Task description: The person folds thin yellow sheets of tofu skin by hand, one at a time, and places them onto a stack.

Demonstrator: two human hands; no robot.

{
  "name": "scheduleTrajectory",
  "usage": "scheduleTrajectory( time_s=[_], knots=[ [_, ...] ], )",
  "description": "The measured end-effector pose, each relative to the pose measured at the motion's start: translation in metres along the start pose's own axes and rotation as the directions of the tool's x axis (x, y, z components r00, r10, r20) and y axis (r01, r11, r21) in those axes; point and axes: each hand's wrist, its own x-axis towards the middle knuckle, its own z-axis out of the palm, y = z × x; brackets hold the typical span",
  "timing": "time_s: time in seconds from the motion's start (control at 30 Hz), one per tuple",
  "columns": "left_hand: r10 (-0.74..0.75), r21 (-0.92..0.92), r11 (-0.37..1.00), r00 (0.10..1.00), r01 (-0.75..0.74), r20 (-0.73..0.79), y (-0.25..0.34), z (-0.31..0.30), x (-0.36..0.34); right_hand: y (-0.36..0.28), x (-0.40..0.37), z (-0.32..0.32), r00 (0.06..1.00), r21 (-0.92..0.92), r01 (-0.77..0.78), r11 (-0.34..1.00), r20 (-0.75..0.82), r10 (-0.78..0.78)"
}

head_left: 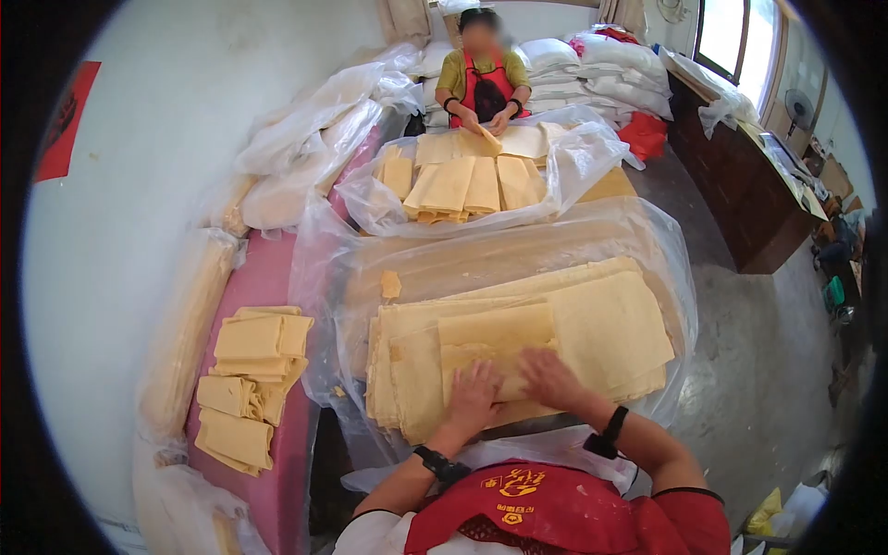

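A large stack of pale yellow sheets, which look like tofu skin [610,324], lies on clear plastic in front of me. On top of it is a smaller folded sheet [495,333]. My left hand [474,393] rests on this folded sheet's near left part, its fingers spread and flat. Over the sheet's right side is my right hand [548,377], slightly blurred, with fingers stretched out and nothing visibly gripped. A small broken piece [390,284] sits on the plastic beyond the stack's left corner.
Folded sheets [264,338] lie in piles on a pink surface [264,268] at left. Across the table a person in a red apron [509,83] handles a sheet above more folded piles [444,190]. White sacks [555,55] are stacked behind; a dark wooden cabinet [721,176] stands right.
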Motion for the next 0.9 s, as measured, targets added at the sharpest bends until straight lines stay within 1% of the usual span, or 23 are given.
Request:
scheduleTrajectory(
  time_s=[0.03, 0.07, 0.1, 0.13, 0.2, 0.23, 0.27, 0.3, 0.33, 0.37, 0.4, 0.43, 0.47, 0.53, 0.57, 0.6, 0.63, 0.7, 0.73, 0.77, 0.8, 0.83, 0.9],
  knots=[
    [-0.023, -0.001, 1.000, 1.000, 0.023, 0.012, -0.007, 0.003, -0.001, -0.007, -0.006, -0.008, 1.000, -0.002, -0.004, 1.000, 0.001, 0.004],
    [-0.017, -0.003, 1.000, 1.000, 0.017, 0.013, -0.015, 0.006, -0.003, -0.014, -0.015, -0.018, 0.999, 0.018, 0.048, 0.999, -0.002, -0.048],
    [-0.010, 0.032, 0.999, 1.000, 0.009, 0.013, -0.023, 0.006, -0.005, -0.018, -0.019, -0.026, 0.995, 0.037, 0.101, 0.994, -0.006, -0.101],
    [-0.009, 0.066, 0.998, 1.000, 0.008, 0.010, -0.029, -0.002, -0.004, -0.010, -0.021, -0.023, 0.995, 0.035, 0.103, 0.994, -0.003, -0.103],
    [-0.008, 0.020, 1.000, 0.999, 0.007, 0.035, -0.039, -0.031, 0.001, 0.017, -0.027, -0.014, 0.993, -0.184, 0.067, 0.981, -0.083, -0.084],
    [0.006, -0.025, 1.000, 0.998, -0.004, 0.065, -0.043, -0.045, 0.001, 0.022, -0.028, -0.018, 0.993, -0.181, 0.071, 0.981, -0.082, -0.087],
    [0.005, -0.024, 1.000, 0.998, -0.003, 0.066, -0.050, -0.051, -0.004, 0.030, -0.029, -0.024, 0.994, 0.074, -0.056, 0.996, 0.095, 0.049],
    [-0.024, -0.360, 0.929, 0.984, 0.088, 0.178, -0.056, -0.055, -0.007, 0.034, -0.026, -0.031, 0.946, 0.293, -0.223, 0.930, 0.295, 0.134],
    [-0.012, -0.641, 0.741, 0.957, 0.202, 0.288, -0.062, -0.059, -0.009, 0.036, -0.020, -0.038, 0.947, 0.291, -0.220, 0.931, 0.293, 0.132],
    [-0.012, -0.642, 0.740, 0.959, 0.200, 0.285, -0.069, -0.055, -0.011, 0.036, -0.014, -0.047, 0.917, 0.392, -0.372, 0.841, 0.297, 0.267],
    [-0.069, -0.551, 0.803, 0.954, 0.226, 0.291, -0.078, -0.047, -0.012, 0.035, -0.010, -0.052, 0.863, 0.483, -0.503, 0.717, 0.316, 0.394],
    [-0.128, -0.454, 0.854, 0.949, 0.254, 0.289, -0.082, -0.042, -0.010, 0.036, -0.005, -0.047, 0.881, 0.581, -0.462, 0.670, 0.213, 0.423],
    [-0.133, -0.455, 0.853, 0.951, 0.254, 0.280, -0.083, -0.036, -0.007, 0.040, -0.001, -0.037, 0.885, 0.577, -0.456, 0.677, 0.209, 0.417],
    [-0.430, -0.340, 0.801, 0.869, 0.492, 0.244, -0.077, -0.031, 0.005, 0.043, 0.010, -0.015, 0.830, 0.467, -0.540, 0.701, 0.157, 0.535],
    [-0.435, -0.338, 0.803, 0.870, 0.491, 0.232, -0.072, -0.032, 0.009, 0.043, 0.013, -0.009, 0.836, 0.469, -0.530, 0.707, 0.148, 0.529],
    [-0.396, -0.215, 0.899, 0.918, 0.381, -0.030, -0.061, -0.037, 0.012, 0.043, 0.016, -0.004, 0.819, 0.397, -0.560, 0.727, 0.132, 0.558],
    [-0.296, -0.057, 0.955, 0.913, 0.292, -0.282, -0.052, -0.037, 0.017, 0.041, 0.018, -0.003, 0.802, 0.320, -0.588, 0.743, 0.111, 0.587],
    [-0.055, -0.069, 0.997, 0.929, 0.032, -0.366, -0.043, -0.014, 0.027, 0.038, 0.024, -0.003, 0.754, 0.193, -0.656, 0.729, 0.207, 0.624],
    [0.019, 0.020, 1.000, 0.964, -0.015, -0.264, -0.031, -0.019, 0.029, 0.039, 0.022, 0.003, 0.777, 0.193, -0.629, 0.753, 0.164, 0.607],
    [0.086, 0.104, 0.992, 0.984, -0.071, -0.156, -0.019, -0.023, 0.029, 0.042, 0.020, 0.010, 0.765, 0.207, -0.643, 0.737, 0.146, 0.627],
    [0.067, 0.112, 0.992, 0.987, -0.051, -0.147, -0.017, -0.011, 0.027, 0.038, 0.019, 0.005, 0.752, 0.210, -0.657, 0.724, 0.129, 0.646],
    [0.046, 0.120, 0.992, 0.990, -0.030, -0.133, -0.016, 0.000, 0.026, 0.025, 0.019, -0.006, 0.742, 0.198, -0.661, 0.723, 0.036, 0.669],
    [0.049, 0.125, 0.992, 0.987, -0.029, -0.154, -0.014, 0.002, 0.028, 0.010, 0.024, -0.023, 0.882, -0.018, -0.424, 0.905, -0.237, 0.408]
  ],
)
